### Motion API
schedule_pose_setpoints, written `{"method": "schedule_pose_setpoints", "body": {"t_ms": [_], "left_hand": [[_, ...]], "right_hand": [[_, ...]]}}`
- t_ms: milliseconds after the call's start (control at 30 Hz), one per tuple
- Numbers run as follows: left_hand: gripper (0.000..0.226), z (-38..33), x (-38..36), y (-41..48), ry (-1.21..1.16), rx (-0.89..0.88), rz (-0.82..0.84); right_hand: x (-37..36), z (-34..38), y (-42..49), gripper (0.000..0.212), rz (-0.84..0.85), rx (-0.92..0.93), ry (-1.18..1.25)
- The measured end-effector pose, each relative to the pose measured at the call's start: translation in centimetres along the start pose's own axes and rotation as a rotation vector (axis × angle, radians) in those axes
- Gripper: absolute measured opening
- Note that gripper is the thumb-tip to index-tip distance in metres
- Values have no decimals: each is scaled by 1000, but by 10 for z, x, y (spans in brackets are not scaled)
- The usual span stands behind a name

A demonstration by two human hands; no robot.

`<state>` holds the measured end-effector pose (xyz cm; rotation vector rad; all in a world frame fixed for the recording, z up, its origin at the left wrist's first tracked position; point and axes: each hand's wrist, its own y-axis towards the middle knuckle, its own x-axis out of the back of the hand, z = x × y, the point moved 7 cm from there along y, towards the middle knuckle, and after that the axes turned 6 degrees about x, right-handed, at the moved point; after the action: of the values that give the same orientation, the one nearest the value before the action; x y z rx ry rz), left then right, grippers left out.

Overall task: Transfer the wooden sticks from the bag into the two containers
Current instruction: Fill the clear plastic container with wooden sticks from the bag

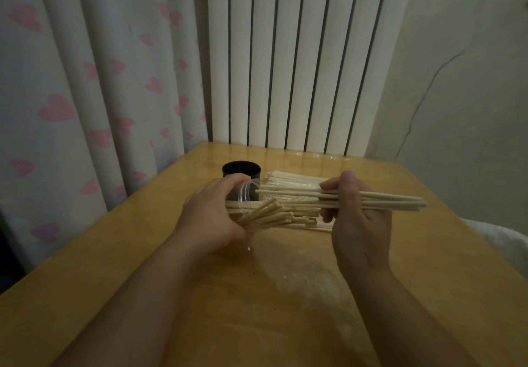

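Note:
My left hand (pixel 213 215) grips a clear plastic container (pixel 245 195) tipped on its side, its mouth facing right. Several pale wooden sticks (pixel 265 213) poke out of that mouth. My right hand (pixel 350 209) holds a bundle of sticks (pixel 380 201) level, their left tips just at the container's mouth. A black round container (pixel 241 170) stands upright behind my left hand. More sticks (pixel 294 181) lie in a pile on the table beyond the hands. I cannot make out the bag.
The wooden table (pixel 285 295) has its left edge near a curtain with pink hearts (pixel 85 95). A white radiator (pixel 285 58) stands behind the far edge. A wall rises at the right.

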<state>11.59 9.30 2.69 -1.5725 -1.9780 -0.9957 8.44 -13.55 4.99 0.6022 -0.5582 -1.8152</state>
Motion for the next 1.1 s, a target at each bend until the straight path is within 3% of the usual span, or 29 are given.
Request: {"method": "schedule_pose_setpoints", "body": {"t_ms": [100, 233, 300, 367, 433, 500, 567, 733, 900, 1100], "left_hand": [[112, -1, -1, -1, 10, -5, 7], [112, -2, 0, -1, 16, -10, 18], [111, -3, -1, -1, 20, -21, 27], [110, -3, -2, -2, 29, -35, 30], [111, -2, -3, -1, 37, -34, 31], [113, 0, -3, 1, 26, -24, 25], [113, 0, -2, 1, 12, -20, 19], [113, 2, -4, 1, 8, -25, 25], [113, 3, -3, 2, -12, -28, 5], [112, 1, -3, 2, -16, -21, 3]], "right_hand": [[-5, -5, -3, 45, 58, -40, -104], [-8, -14, -1, 36, 102, -107, -126], [-19, -28, -5, 30, 291, -204, -152], [-27, -41, -13, 42, 437, -308, -135], [-25, -44, -12, 42, 380, -354, -39], [-14, -39, -3, 24, 171, -341, 63], [-5, -35, 1, 32, 19, -336, 96], [-24, -32, -11, 36, 300, -283, -154], [-15, -33, -7, 40, 166, -266, -101], [-24, -31, -11, 40, 302, -215, -156]]}}
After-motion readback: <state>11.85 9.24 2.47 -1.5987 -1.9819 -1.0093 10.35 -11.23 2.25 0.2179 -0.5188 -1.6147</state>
